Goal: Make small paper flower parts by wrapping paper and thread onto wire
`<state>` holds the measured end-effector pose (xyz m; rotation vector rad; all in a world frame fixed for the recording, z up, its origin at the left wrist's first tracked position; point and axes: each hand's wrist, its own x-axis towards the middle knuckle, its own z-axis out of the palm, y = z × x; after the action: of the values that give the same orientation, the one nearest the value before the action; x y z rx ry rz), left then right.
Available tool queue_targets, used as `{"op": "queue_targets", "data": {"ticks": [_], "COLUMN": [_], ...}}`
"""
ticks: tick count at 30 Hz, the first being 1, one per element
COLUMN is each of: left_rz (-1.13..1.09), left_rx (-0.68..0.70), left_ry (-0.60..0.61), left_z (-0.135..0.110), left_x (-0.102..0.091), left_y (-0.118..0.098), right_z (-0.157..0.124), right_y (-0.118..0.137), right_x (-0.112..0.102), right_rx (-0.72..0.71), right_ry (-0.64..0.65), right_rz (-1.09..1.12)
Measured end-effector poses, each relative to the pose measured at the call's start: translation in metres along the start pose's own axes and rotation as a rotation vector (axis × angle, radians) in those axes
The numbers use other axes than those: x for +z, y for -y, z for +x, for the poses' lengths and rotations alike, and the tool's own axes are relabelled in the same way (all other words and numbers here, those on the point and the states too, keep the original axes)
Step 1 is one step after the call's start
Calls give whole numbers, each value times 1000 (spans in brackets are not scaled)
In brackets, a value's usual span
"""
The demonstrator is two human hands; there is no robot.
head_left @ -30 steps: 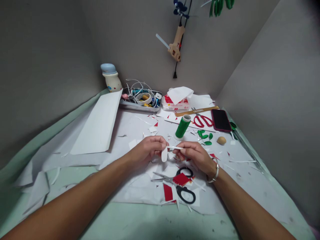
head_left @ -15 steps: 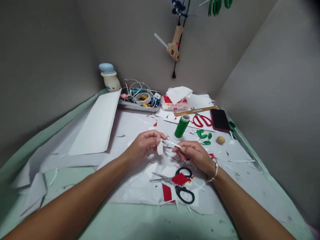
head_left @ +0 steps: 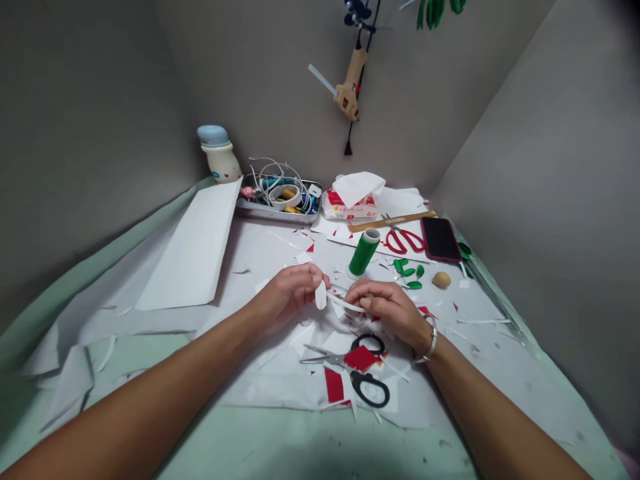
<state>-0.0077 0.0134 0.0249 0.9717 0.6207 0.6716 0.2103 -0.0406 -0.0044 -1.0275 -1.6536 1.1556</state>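
Note:
Between the pinched fingers of my left hand (head_left: 295,293) hangs a small white petal-shaped piece (head_left: 321,296), its tip pointing down. A thin white strip (head_left: 346,305) runs from beside that piece to my right hand (head_left: 387,307), whose fingers are closed on its other end. Just behind my right hand stands a spool of green thread (head_left: 364,253), slightly tilted in view. Nearer to me lie black-handled scissors (head_left: 341,361) with blades parted, a red scrap (head_left: 361,359) resting across them. Another red scrap (head_left: 334,385) is beside their handles.
Along the back are a metal tray (head_left: 275,215) of threads and cords, a tissue pack (head_left: 350,207), a ruler (head_left: 395,222), red-handled scissors (head_left: 413,240) and a phone (head_left: 441,240). Green leaves (head_left: 409,273) lie at right. White card (head_left: 193,253) is at left. A glue gun (head_left: 350,87) hangs above.
My right hand has shifted slightly left, and the strip's right end now sits lower. My left hand has barely moved and still pinches the white piece.

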Motion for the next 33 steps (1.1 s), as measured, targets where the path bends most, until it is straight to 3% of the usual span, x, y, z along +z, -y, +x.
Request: {"op": "queue_targets", "data": {"ticks": [7,11,19,24,26,30,33], "left_rz": [-125,-83,39,-53,-70,-19,132], "left_rx": [-16,-6,-44,34,50,38,56], "left_ry": [-88,-62,105,56,20,54,68], "left_z": [5,5,0,-5,-7,-7,-7], "left_x": [-5,-5,-1,11,14,16,15], "left_y": [6,7,11,9,9,18,24], "right_z": [0,0,4,4,3,2,1], "right_y": [-3,-6,-1,2,4,10,14], "right_x": [2,4,5,11,14,23,28], "right_rx": [37,48,-49,-206,-231,-207,-163], "right_ry": [33,-39,-364,-750,-700,-434,-413], "right_rz": [83,72,-147,-240,-254,-261,-143]}}
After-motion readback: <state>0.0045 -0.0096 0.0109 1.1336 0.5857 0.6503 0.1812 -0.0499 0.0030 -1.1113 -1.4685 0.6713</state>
